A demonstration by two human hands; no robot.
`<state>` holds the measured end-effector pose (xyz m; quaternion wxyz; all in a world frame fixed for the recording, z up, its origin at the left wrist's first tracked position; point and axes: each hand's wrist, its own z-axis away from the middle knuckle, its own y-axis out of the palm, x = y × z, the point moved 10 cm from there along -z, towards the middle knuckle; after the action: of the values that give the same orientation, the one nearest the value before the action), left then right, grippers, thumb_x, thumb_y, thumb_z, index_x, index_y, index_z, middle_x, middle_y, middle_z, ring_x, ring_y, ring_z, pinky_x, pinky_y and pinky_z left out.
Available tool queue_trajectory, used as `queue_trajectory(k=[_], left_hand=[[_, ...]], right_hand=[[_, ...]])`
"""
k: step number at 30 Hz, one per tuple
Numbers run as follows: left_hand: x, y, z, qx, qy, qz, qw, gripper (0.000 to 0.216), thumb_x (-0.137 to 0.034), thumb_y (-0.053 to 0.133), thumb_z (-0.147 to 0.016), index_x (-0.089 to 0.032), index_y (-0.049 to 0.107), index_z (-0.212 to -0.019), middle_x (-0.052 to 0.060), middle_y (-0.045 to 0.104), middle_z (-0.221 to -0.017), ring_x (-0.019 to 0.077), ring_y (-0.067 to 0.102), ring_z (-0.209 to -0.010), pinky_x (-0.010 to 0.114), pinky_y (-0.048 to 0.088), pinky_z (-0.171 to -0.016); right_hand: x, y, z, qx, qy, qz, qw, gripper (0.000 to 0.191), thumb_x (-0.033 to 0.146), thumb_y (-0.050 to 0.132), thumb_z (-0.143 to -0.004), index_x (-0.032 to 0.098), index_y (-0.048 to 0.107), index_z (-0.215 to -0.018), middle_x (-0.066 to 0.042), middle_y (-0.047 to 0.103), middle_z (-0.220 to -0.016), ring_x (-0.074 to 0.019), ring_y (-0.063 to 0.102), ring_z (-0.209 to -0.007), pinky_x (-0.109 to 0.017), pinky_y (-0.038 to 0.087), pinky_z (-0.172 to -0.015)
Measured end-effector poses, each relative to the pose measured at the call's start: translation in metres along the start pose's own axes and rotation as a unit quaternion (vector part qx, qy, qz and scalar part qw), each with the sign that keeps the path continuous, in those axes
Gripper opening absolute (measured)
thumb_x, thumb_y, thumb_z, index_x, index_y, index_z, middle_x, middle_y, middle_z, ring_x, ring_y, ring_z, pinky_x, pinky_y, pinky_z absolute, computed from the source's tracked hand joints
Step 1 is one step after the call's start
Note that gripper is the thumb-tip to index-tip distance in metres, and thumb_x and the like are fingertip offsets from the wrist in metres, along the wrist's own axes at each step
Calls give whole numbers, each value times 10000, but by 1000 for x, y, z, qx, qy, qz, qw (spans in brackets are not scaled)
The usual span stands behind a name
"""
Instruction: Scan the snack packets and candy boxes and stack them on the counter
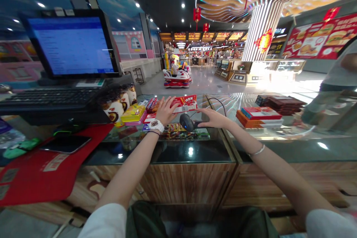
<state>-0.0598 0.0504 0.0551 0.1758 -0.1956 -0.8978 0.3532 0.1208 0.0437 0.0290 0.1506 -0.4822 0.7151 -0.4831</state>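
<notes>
My left hand (166,111), with a white watch at the wrist, grips the left end of a flat red snack box (186,103). The box's barcode side faces me. My right hand (214,118) is stretched out from the right, fingers extended and thumb apart. Its fingertips come close to the box's right end; whether they touch it I cannot tell. Between my hands a black barcode scanner (186,122) points left, its handle end near my right thumb. Beside my left hand lie yellow snack packs (134,113) and further colourful packets.
A monitor (72,46) and keyboard (50,96) stand at the left, by patterned cups (124,98). A phone (67,144) lies on a red mat (55,171). Stacked boxes (260,113) sit on the glass counter (192,152) at right. A blurred person (338,70) stands beyond.
</notes>
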Motion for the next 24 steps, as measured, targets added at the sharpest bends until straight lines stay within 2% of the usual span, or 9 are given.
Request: queue_trajectory(k=[5,10,17,20,24], left_hand=[[0,5,1,11,-2,8,1000,371,-291,579,-873,-240,645,-1235,116,479,-1516,318,395,-1436,622,194,-1227],[-2,5,3,14,7,-14,1000,362,-316,561,-891,-232,638,-1235,104,462,-1531,308,402,-1432,598,216,-1227],[6,4,4,11,-19,-9,1000,382,-276,604,-859,-238,644,-1238,110,488,-1511,319,431,-1409,600,235,-1216],[8,1,5,12,-30,-13,999,384,-262,618,-849,-231,646,-1231,116,491,-1507,320,438,-1404,593,241,-1216],[12,-4,6,7,-44,-7,999,375,-272,625,-844,-233,652,-1216,120,501,-1496,322,446,-1395,598,238,-1218]], right_hand=[[2,25,-1,64,10,-19,998,724,435,782,-781,180,508,-1401,-166,627,-1339,-298,617,-1215,-460,476,-1038],[1,40,0,103,18,-14,994,551,334,739,-817,186,570,-1320,-130,687,-1238,-267,665,-1121,-410,505,-975],[10,46,3,115,23,45,992,520,205,657,-800,143,550,-1305,-141,668,-1214,-267,645,-1120,-383,498,-954],[16,43,5,109,34,75,991,469,238,656,-802,137,566,-1252,-139,658,-1197,-269,652,-1095,-359,508,-911],[13,26,8,74,81,157,981,449,328,643,-826,183,571,-1246,-120,647,-1220,-274,694,-967,-341,524,-775]])
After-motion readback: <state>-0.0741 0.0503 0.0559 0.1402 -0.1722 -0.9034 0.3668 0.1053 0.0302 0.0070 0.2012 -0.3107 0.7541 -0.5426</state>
